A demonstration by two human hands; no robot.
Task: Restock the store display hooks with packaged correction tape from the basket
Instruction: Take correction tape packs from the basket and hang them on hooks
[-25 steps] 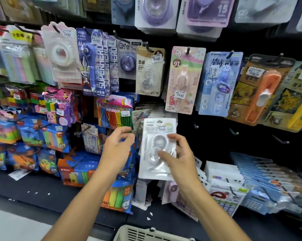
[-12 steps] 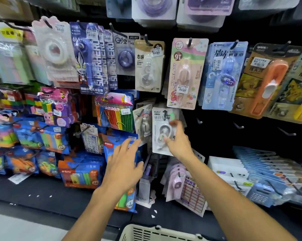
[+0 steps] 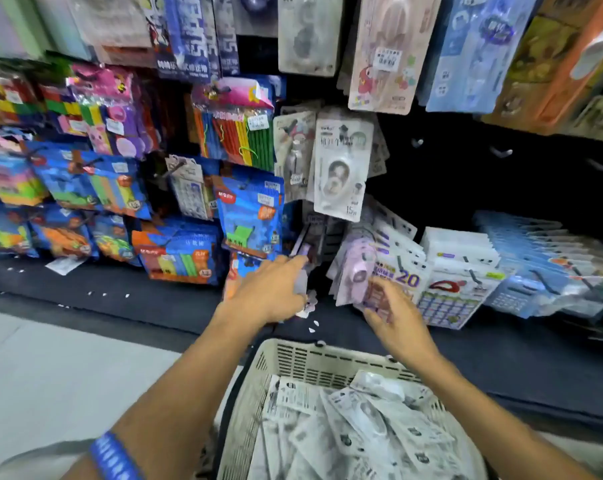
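White blister-card pack of correction tape [image 3: 341,168] hangs on a display hook above and beyond both hands, card flat to the viewer, punch-hole at top taking the hook; clear moulded bubble over a rounded dispenser, glossy, stiff card backing; hangs plumb because the hole sits on the centreline.

Left hand [image 3: 269,292] is low, ahead of the basket, fingers extended forward toward small items at the foot of the rack; blurred, and I cannot tell whether the grip has closed on anything. Right hand [image 3: 393,317] is just right of it, fingers loosely spread, tips touching or just short of the lilac packs [image 3: 353,271]; nothing visibly held, grip relaxed and mostly open.

Cream plastic basket [image 3: 293,362] sits directly below and behind both hands, slotted walls, rigid; inside it a loose heap of remaining packs [image 3: 355,424], white cards with crinkly clear film, lying overlapped at random angles, backs up on several; my read: still plenty to hang.

Bare metal hooks [image 3: 501,152] stick out of the dark panel up and to the right of the right hand; likely the open slots.

Left of the left hand: soft blue printed pouches [image 3: 248,216], hung in rows, fronts bulging.

Judgement: hands are between packs, heading down for the next one.
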